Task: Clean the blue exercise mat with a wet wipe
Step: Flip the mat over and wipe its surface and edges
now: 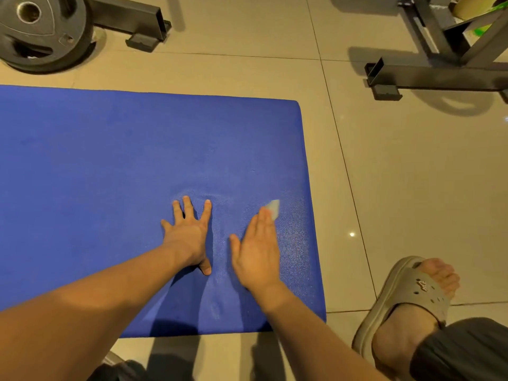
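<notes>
The blue exercise mat [110,160] lies flat on the tiled floor and fills the left and middle of the head view. My left hand [189,232] rests on it with fingers spread and palm down. My right hand [257,251] lies flat just to the right, fingers straight and together, pressing a pale wet wipe [273,209] onto the mat. Only a corner of the wipe shows beyond the fingertips. A faint damp sheen marks the mat around both hands.
A black weight plate [41,31] and a dark steel frame foot [132,23] stand beyond the mat at top left. A grey equipment frame [439,75] stands at top right. My foot in a grey sandal [406,303] is on the tiles right of the mat.
</notes>
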`<act>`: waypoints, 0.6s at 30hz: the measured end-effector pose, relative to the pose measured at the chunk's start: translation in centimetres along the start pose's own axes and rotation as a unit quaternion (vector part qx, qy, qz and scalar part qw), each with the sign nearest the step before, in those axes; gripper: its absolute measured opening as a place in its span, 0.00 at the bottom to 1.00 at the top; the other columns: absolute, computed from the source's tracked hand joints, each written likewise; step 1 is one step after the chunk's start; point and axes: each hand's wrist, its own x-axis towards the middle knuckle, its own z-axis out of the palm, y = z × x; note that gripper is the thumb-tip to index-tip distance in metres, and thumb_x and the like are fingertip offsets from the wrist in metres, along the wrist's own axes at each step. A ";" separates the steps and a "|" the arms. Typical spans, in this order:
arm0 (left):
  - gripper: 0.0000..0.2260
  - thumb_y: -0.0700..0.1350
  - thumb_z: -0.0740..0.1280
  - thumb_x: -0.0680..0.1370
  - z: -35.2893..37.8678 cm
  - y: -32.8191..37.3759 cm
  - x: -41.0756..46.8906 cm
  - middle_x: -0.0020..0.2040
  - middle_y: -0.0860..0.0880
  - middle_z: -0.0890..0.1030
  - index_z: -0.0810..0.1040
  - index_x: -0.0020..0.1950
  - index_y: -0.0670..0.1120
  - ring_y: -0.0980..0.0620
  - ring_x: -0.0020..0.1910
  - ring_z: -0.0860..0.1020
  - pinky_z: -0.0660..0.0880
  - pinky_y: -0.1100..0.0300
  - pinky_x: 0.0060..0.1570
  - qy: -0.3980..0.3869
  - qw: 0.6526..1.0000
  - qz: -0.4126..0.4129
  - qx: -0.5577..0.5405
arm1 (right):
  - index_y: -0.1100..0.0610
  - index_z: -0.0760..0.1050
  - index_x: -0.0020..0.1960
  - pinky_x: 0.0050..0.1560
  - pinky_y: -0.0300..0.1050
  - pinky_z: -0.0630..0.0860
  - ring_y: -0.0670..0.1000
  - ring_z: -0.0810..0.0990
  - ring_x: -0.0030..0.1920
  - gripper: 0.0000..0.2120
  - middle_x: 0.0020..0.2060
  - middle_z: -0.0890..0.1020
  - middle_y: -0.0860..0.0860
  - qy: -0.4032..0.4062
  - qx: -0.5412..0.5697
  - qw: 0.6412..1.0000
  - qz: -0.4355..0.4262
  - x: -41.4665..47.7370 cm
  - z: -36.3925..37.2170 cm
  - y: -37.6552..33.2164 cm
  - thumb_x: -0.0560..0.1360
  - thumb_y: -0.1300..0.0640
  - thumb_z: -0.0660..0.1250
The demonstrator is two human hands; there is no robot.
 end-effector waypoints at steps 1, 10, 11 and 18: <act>0.75 0.62 0.85 0.58 0.1 0.0 0.0 0.79 0.35 0.30 0.25 0.79 0.52 0.30 0.79 0.34 0.56 0.28 0.74 0.002 1.000 -0.001 0.000 | 0.71 0.61 0.77 0.78 0.59 0.58 0.64 0.55 0.80 0.36 0.78 0.60 0.67 -0.017 -0.008 0.999 -0.043 -0.2 0.4 -0.7 0.82 0.42 0.53; 0.76 0.62 0.85 0.57 0.0 0.0 0.2 0.79 0.35 0.30 0.25 0.79 0.51 0.29 0.78 0.33 0.54 0.28 0.74 -0.007 1.000 0.002 -0.004 | 0.67 0.56 0.80 0.78 0.57 0.58 0.60 0.52 0.81 0.39 0.81 0.54 0.62 -0.007 -0.094 0.995 -0.043 2.0 -3.5 11.6 0.83 0.38 0.55; 0.76 0.61 0.85 0.57 0.0 0.1 0.2 0.79 0.34 0.30 0.25 0.79 0.51 0.29 0.78 0.34 0.54 0.28 0.74 -0.008 1.000 0.002 -0.004 | 0.67 0.56 0.79 0.79 0.57 0.58 0.60 0.54 0.81 0.38 0.80 0.55 0.62 -0.004 -0.088 0.996 -0.014 2.1 -3.4 11.5 0.84 0.37 0.53; 0.76 0.59 0.86 0.58 -0.3 0.4 0.1 0.78 0.33 0.29 0.25 0.79 0.51 0.28 0.78 0.33 0.53 0.27 0.74 -0.012 1.000 -0.004 -0.009 | 0.69 0.52 0.80 0.81 0.56 0.49 0.62 0.48 0.81 0.40 0.80 0.51 0.65 0.004 0.029 0.994 0.106 3.3 -1.0 1.4 0.83 0.37 0.48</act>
